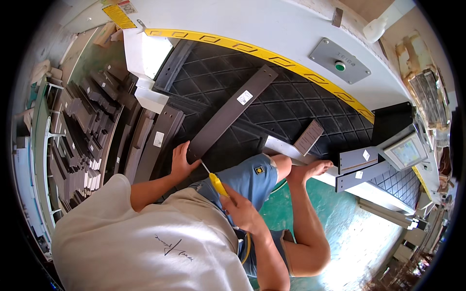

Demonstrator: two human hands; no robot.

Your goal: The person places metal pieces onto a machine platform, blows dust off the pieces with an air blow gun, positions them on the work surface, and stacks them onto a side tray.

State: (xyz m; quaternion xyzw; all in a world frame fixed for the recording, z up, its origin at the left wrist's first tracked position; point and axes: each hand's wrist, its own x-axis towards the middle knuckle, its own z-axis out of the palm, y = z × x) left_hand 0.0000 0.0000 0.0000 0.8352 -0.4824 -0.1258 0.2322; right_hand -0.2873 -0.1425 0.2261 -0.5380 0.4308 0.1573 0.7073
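Note:
A long dark brown board [228, 114] with a white label lies slantwise on the black quilted bed of a machine. At its near end, my left hand [182, 164] grips the corner, fingers along the left edge and thumb by the end face. My right hand [239, 208] is wrapped round a yellow air blow gun [217, 184]. The gun's thin metal nozzle points at the board's near end, close to my left thumb. A yellow hose [247, 247] hangs below my right hand.
Stacked dark boards [87, 131] stand at the left on a rack [48, 136]. A small block [308, 137] lies right of the board. Two labelled boards [359, 167] sit near a screen [407, 150]. A yellow-striped white machine beam [272, 29] arches across the far side.

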